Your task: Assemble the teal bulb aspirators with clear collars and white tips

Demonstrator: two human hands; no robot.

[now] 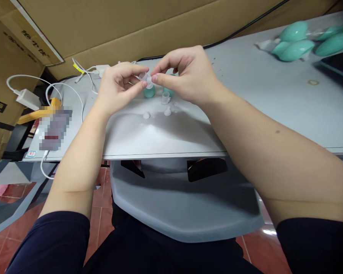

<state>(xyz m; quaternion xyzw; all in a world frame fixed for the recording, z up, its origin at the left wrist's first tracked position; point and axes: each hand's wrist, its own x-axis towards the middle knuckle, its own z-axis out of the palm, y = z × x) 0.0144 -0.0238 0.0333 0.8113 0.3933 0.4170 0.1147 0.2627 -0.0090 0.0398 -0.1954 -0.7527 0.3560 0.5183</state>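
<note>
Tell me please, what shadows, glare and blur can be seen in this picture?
Head view: soft shadows lie on the table; glare whitens a floor tile at lower right; pixelation masks the phone; the right arm blurs near the picture's edge.

Small translucent plastic cup (143, 76) between fingers (140, 86)

Plastic, cardboard, cloth.
Held cup (143, 76): translucent plastic; teal pieces (298, 49): smooth, glossy; tabletop (263, 99): smooth; panel (103, 26): matt cardboard; sleeve (54, 239): matt cloth.
</note>
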